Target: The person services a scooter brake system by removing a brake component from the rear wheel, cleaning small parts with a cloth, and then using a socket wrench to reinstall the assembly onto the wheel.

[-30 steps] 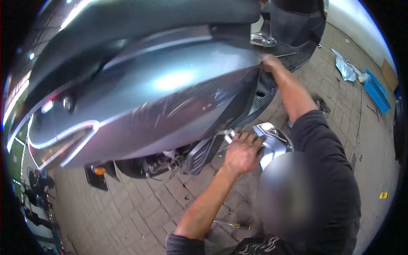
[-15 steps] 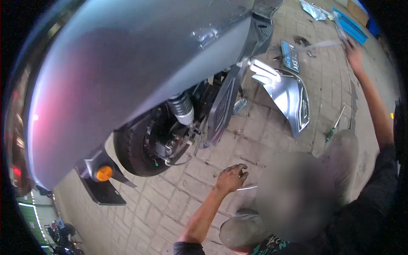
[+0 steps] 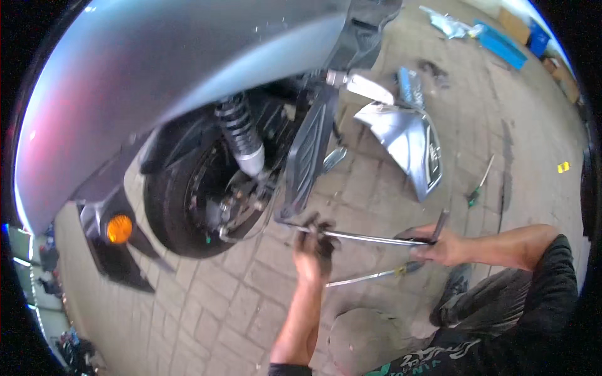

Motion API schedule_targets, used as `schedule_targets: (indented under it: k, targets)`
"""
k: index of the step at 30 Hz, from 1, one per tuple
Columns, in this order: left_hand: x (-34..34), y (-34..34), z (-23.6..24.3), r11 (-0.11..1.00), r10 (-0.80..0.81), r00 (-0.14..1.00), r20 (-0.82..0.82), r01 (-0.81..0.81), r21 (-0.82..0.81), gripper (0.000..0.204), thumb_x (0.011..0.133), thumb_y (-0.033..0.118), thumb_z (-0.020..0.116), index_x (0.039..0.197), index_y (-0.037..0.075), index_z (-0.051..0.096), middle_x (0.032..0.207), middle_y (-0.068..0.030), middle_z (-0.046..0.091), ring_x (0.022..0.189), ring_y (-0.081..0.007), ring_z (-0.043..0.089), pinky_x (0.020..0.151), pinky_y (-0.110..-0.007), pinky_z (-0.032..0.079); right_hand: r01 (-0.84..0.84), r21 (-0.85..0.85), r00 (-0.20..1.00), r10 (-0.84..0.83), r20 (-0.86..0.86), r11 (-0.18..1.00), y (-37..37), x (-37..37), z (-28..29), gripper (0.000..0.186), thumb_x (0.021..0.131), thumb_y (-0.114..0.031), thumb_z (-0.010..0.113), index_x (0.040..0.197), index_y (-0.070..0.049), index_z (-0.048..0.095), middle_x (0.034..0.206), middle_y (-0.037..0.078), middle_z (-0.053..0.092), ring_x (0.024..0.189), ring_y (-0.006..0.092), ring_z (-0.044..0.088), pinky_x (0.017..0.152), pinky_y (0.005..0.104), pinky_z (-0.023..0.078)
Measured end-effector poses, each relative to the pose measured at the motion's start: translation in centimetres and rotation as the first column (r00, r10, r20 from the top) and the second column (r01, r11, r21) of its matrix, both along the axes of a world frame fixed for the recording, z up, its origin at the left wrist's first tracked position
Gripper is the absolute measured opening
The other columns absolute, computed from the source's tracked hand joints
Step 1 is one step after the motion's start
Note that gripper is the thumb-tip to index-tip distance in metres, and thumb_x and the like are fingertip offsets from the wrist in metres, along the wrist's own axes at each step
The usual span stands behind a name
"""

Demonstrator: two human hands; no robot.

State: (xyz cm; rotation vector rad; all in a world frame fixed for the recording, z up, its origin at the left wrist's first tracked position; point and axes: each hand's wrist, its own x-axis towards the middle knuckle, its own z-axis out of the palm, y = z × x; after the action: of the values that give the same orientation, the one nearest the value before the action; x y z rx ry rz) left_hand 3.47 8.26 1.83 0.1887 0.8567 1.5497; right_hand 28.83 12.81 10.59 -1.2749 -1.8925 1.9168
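Observation:
My right hand (image 3: 439,245) is closed round the grip end of a T-handle wrench (image 3: 370,237), whose dark crossbar sticks up past the fingers. The long shiny shaft runs left to my left hand (image 3: 315,247), its blackened fingers curled round it near the tip. That tip lies at the lower corner of the scooter's black ridged footboard (image 3: 311,150); whether it touches a fastener cannot be made out. Behind the footboard show the scooter's wheel (image 3: 188,207) and its shock absorber (image 3: 241,135). Below the wrench lies a screwdriver (image 3: 360,278) with a long metal shank.
The scooter's grey body (image 3: 188,69) fills the upper left, with an orange indicator (image 3: 118,229) below. A loose silver panel (image 3: 404,141) rests on the paving, near a blue plate (image 3: 411,86). A green-handled screwdriver (image 3: 475,197) lies at right. Farther off is a blue tray (image 3: 498,44).
My right hand has come back from the far right with the T-handle wrench. My left hand has moved up to the footboard and taken hold of the shaft. The view has shifted.

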Motion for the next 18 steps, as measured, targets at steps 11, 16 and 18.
schedule_targets:
  k: [11,16,18]
  targets:
    - [-4.3,1.9,3.2,0.953,0.297,0.895,-0.334,-0.256,0.162,0.028,0.087,0.011,0.050,0.113,0.004,0.045,0.079,-0.0069,0.058,0.055,-0.0149,0.053,0.044,-0.026,0.041,0.111,0.526,0.968,0.029,-0.251,0.843,-4.3,-7.4,-6.3,0.037,0.082,-0.016,0.055,0.116,-0.003,0.049,0.076,0.016,0.058,0.061,0.0183,0.056,0.056,0.0322,0.045]
    - [-5.4,2.2,2.7,0.963,0.253,0.904,-0.344,-0.201,0.180,0.023,0.087,0.014,0.050,0.108,0.004,0.048,0.079,-0.0045,0.057,0.062,-0.0160,0.054,0.049,-0.028,0.042,-0.167,0.677,0.985,0.155,0.078,0.717,-3.7,-7.7,-4.0,0.040,0.081,-0.016,0.054,0.119,-0.004,0.047,0.068,0.015,0.055,0.058,0.0204,0.055,0.053,0.0336,0.044]
    - [-5.8,2.1,2.1,0.961,0.269,0.915,-0.300,-0.232,0.153,0.024,0.087,0.016,0.051,0.107,0.004,0.048,0.079,-0.0045,0.057,0.064,-0.0165,0.054,0.053,-0.030,0.043,-0.205,0.872,0.979,0.101,0.178,0.445,-3.9,-8.1,-4.0,0.039,0.084,-0.022,0.052,0.119,-0.005,0.046,0.065,0.011,0.054,0.055,0.0190,0.053,0.051,0.0335,0.043]
